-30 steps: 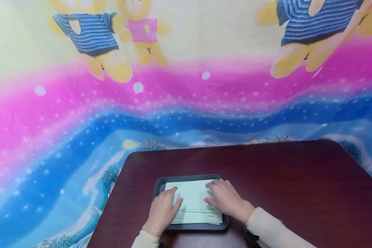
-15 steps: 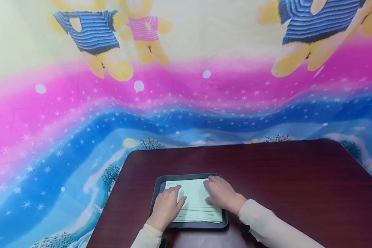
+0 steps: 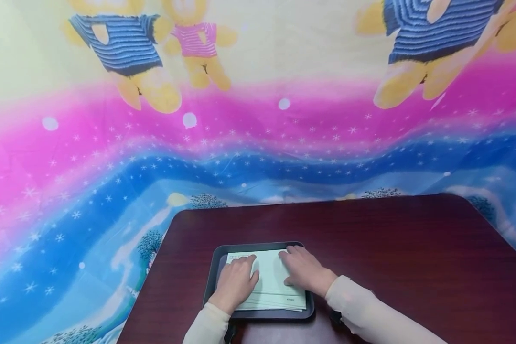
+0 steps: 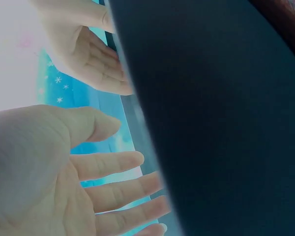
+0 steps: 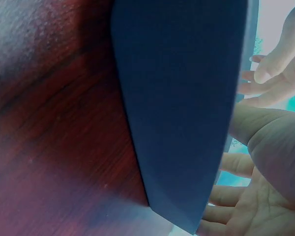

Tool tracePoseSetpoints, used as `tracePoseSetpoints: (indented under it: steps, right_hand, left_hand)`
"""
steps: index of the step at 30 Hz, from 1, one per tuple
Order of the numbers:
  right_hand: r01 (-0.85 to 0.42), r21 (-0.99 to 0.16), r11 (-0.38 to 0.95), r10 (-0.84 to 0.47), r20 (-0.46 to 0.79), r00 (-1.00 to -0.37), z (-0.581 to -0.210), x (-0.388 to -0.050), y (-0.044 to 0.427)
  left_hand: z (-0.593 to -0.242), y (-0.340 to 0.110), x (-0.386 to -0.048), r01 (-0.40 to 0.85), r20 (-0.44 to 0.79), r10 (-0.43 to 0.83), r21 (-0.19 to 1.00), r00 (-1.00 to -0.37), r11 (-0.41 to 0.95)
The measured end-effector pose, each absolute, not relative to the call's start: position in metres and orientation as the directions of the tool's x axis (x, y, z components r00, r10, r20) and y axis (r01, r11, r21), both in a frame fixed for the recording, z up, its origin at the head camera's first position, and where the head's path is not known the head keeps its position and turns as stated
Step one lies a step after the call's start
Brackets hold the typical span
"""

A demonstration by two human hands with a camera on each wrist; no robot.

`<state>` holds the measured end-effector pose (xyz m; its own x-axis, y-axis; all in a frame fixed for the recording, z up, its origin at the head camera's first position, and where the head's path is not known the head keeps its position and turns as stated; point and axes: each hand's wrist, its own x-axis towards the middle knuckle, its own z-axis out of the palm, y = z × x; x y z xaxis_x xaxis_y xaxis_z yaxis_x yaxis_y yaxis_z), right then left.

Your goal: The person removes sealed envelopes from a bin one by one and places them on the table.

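Observation:
A stack of pale green envelopes (image 3: 270, 274) lies in a dark grey tray (image 3: 279, 314) in the head view, its lower sheets slightly fanned toward the near side. My left hand (image 3: 234, 282) is over the stack's left part, fingers extended and thumb apart. Over the right part is my right hand (image 3: 305, 270), its fingers reaching toward the far right corner. The tray's outer wall (image 4: 206, 123) fills much of the left wrist view, hiding the envelopes and some fingertips. In the right wrist view, the fingers (image 5: 231, 195) are partly hidden behind the wall. Whether either hand touches paper is unclear.
The tray sits near the front of a dark red-brown table (image 3: 391, 253), whose surface extends farther to the right and back. Behind it hangs a printed cloth (image 3: 258, 129) with bears and snowflakes, reaching the table's far edge.
Both hands have moved slightly inward over the envelopes, the left one rightward and the right one leftward. The tray and stack stay essentially in place.

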<state>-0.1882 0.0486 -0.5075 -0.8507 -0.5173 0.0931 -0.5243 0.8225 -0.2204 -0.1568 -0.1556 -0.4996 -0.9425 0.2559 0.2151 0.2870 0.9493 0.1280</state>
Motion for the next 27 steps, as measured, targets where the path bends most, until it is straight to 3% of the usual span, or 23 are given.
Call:
tracePoseSetpoints:
  steps: [15, 27]
  right_hand:
    - [-0.515, -0.186, 0.837, -0.522, 0.012, -0.853, -0.5083, -0.1877, 0.0452]
    - [-0.493, -0.198, 0.847, -0.485, 0.091, -0.87, -0.5098, -0.1885, 0.0413]
  left_hand:
    - [-0.5013, -0.153, -0.1538, 0.27, 0.16, 0.25, 0.119, -0.955, 0.955]
    - [-0.5001, -0.1558, -0.1506, 0.279, 0.171, 0.257, 0.116, -0.951, 0.953]
